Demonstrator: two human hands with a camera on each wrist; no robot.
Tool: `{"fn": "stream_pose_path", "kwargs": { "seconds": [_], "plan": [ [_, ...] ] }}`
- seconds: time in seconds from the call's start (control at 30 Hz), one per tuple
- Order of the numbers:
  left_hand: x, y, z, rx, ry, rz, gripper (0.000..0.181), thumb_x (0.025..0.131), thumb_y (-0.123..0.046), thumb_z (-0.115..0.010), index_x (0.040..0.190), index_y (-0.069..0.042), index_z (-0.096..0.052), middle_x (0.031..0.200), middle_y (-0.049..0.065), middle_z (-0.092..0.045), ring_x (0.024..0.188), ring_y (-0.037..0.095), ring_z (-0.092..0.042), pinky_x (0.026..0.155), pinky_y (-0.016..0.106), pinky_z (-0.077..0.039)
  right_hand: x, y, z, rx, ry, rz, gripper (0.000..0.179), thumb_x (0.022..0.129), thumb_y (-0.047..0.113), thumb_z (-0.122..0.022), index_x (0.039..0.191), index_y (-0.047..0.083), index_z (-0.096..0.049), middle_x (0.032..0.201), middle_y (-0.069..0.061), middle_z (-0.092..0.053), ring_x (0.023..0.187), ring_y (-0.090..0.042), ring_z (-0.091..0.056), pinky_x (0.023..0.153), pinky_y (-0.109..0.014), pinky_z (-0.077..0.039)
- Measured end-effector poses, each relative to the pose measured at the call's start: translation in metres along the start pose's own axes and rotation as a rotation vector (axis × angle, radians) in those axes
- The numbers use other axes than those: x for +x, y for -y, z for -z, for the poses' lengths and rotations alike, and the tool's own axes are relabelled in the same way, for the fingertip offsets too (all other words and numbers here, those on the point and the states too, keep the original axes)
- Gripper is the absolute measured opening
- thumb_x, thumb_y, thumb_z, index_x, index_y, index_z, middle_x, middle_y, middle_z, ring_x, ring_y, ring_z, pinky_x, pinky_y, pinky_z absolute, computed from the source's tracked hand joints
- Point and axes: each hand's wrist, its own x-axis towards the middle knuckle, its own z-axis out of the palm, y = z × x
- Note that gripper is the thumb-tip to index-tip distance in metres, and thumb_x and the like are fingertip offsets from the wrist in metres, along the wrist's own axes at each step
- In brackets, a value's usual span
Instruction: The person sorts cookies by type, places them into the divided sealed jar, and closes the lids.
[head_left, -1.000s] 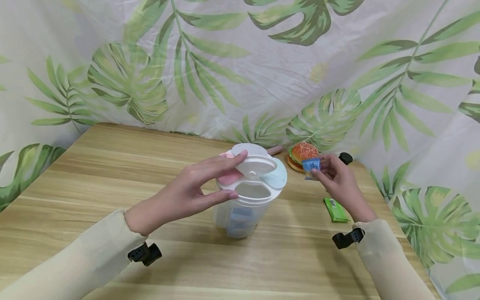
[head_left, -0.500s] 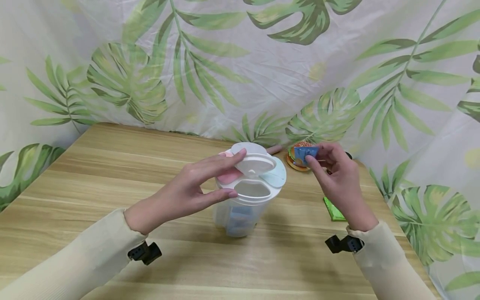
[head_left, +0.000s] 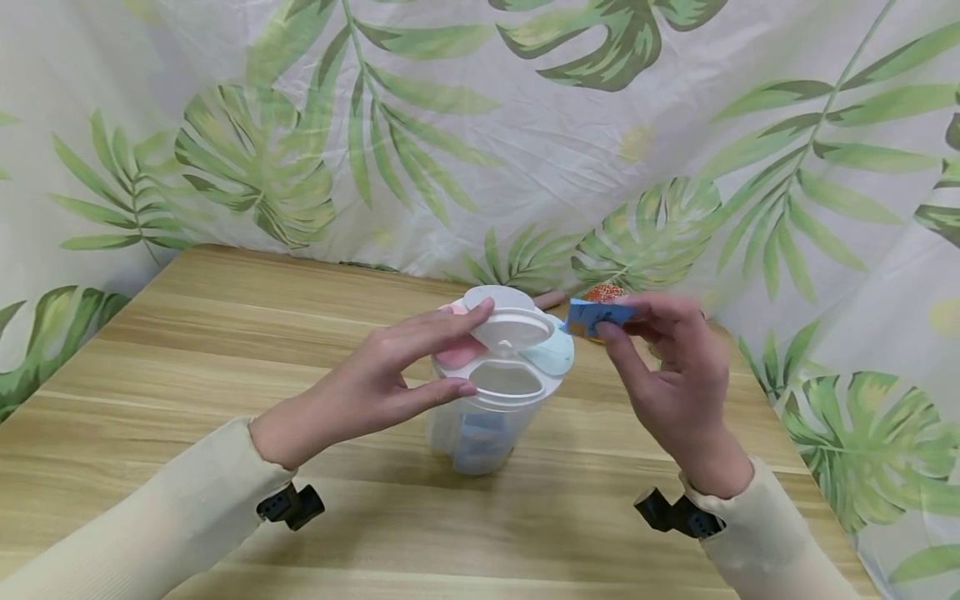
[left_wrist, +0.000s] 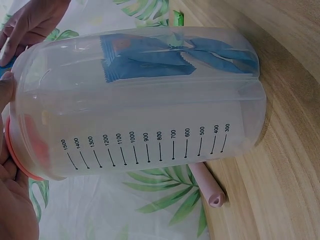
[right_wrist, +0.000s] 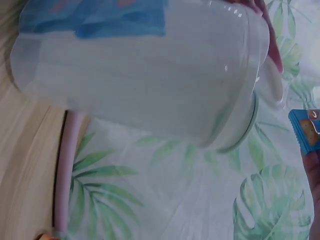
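Blue, likely light but crushable, the biscuit packet [head_left: 588, 316] right of centre suits the right hand [head_left: 678, 379] pinching its end, the left hand [head_left: 371, 375], thumb spread, touching the lid flap [head_left: 515, 331].

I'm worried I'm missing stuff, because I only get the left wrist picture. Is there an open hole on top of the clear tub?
Observer: Yes! The head view shows a white flap tilted up over an uncovered hole in the top of the clear tub.
Child: Cool! And what's in the right grip? I just see a bit of blue.
Observer: A small blue packet. The right wrist view shows a biscuit-like picture on it.
Child: Is anything behind that packet?
Observer: In the head view, something round and orange-red with pale specks peeks out behind it, partly hidden.
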Motion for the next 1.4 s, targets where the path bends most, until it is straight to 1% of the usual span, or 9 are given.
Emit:
{"fn": "stream_pose_path", "kwargs": {
  "seconds": [0.17, 0.37, 0.43, 0.63, 0.7, 0.83, 1.07, 1.23, 1.4],
  "plan": [
    [0.0, 0.0, 0.0, -0.001, -0.002, -0.003, 0.077, 0.085, -0.009, -0.087, 0.154, -0.007, -0.053, 0.144, 0.013, -0.067, 0.139, 0.028, -0.061, 0.127, 0.039, -0.041, -0.001, 0.008, -0.009, 0.082, 0.08, 0.009, 0.043, 0.101, 0.018, -0.071, 0.108, -0.022, -0.056, 0.111, 0.004, -0.071, 0.095, -0.001, -0.072, 0.084, -0.014, -0.062],
    [0.0, -0.001, 0.0, -0.006, 0.001, -0.001, 0.077, 0.085, -0.009, -0.087, 0.154, -0.008, -0.052, 0.145, 0.012, -0.066, 0.14, 0.027, -0.06, 0.127, 0.04, -0.041, -0.006, 0.009, -0.016, 0.061, 0.203, -0.025, 0.04, 0.103, 0.02, -0.067, 0.11, -0.018, -0.057, 0.099, -0.021, -0.066, 0.1, 0.001, -0.072, 0.083, -0.017, -0.064],
    [0.0, -0.001, 0.0, -0.008, 0.002, -0.001, 0.078, 0.085, -0.009, -0.087, 0.155, -0.008, -0.052, 0.145, 0.011, -0.066, 0.141, 0.026, -0.06, 0.128, 0.04, -0.04, -0.008, 0.008, -0.019, 0.051, 0.244, -0.027, 0.039, 0.103, 0.019, -0.066, 0.111, -0.017, -0.057, 0.1, -0.024, -0.067, 0.102, 0.0, -0.072, 0.083, -0.019, -0.065],
    [0.001, 0.0, 0.0, -0.016, 0.004, -0.002, 0.078, 0.085, -0.009, -0.087, 0.155, -0.009, -0.052, 0.139, 0.008, -0.071, 0.139, 0.023, -0.061, 0.129, 0.041, -0.038, -0.014, 0.006, -0.026, 0.006, 0.346, -0.064, 0.035, 0.102, 0.021, -0.067, 0.115, -0.011, -0.058, 0.102, -0.017, -0.072, 0.101, -0.013, -0.076, 0.084, -0.022, -0.065],
    [0.001, 0.0, 0.0, -0.018, 0.004, -0.002, 0.078, 0.085, -0.01, -0.087, 0.155, -0.008, -0.052, 0.135, 0.006, -0.072, 0.137, 0.021, -0.062, 0.129, 0.042, -0.038, -0.015, 0.006, -0.028, -0.003, 0.372, -0.078, 0.033, 0.101, 0.019, -0.068, 0.116, -0.009, -0.058, 0.104, -0.015, -0.072, 0.099, -0.018, -0.077, 0.085, -0.023, -0.065],
    [0.001, -0.001, 0.0, -0.019, 0.004, 0.001, 0.077, 0.086, -0.01, -0.087, 0.155, -0.009, -0.051, 0.13, 0.004, -0.074, 0.137, 0.021, -0.062, 0.129, 0.042, -0.038, -0.015, 0.008, -0.029, -0.024, 0.402, -0.084, 0.028, 0.099, 0.012, -0.07, 0.118, -0.006, -0.059, 0.106, -0.014, -0.071, 0.095, -0.021, -0.077, 0.084, -0.021, -0.065],
    [0.0, -0.002, 0.001, -0.009, 0.016, 0.03, 0.077, 0.086, -0.011, -0.086, 0.155, -0.01, -0.052, 0.145, 0.008, -0.067, 0.144, 0.024, -0.057, 0.129, 0.041, -0.038, -0.016, 0.009, -0.029, -0.083, 0.457, -0.047, 0.032, 0.102, 0.022, -0.067, 0.121, -0.004, -0.062, 0.104, -0.01, -0.072, 0.085, -0.013, -0.072, 0.078, -0.014, -0.062],
    [0.0, 0.0, 0.0, -0.014, 0.007, 0.007, 0.076, 0.087, -0.009, -0.086, 0.155, -0.008, -0.052, 0.144, 0.009, -0.067, 0.142, 0.024, -0.058, 0.129, 0.042, -0.038, -0.015, 0.01, -0.029, -0.094, 0.493, -0.062, 0.032, 0.103, 0.024, -0.066, 0.124, 0.0, -0.062, 0.102, -0.006, -0.073, 0.086, -0.011, -0.07, 0.079, -0.014, -0.061],
    [-0.001, 0.001, 0.0, -0.012, 0.004, -0.002, 0.077, 0.086, -0.008, -0.086, 0.155, -0.008, -0.051, 0.145, 0.01, -0.067, 0.142, 0.023, -0.058, 0.129, 0.041, -0.038, -0.013, 0.011, -0.03, -0.073, 0.511, -0.056, 0.021, 0.102, 0.018, -0.068, 0.118, 0.004, -0.066, 0.103, -0.004, -0.074, 0.087, -0.009, -0.07, 0.078, -0.015, -0.061]
  ]
}}
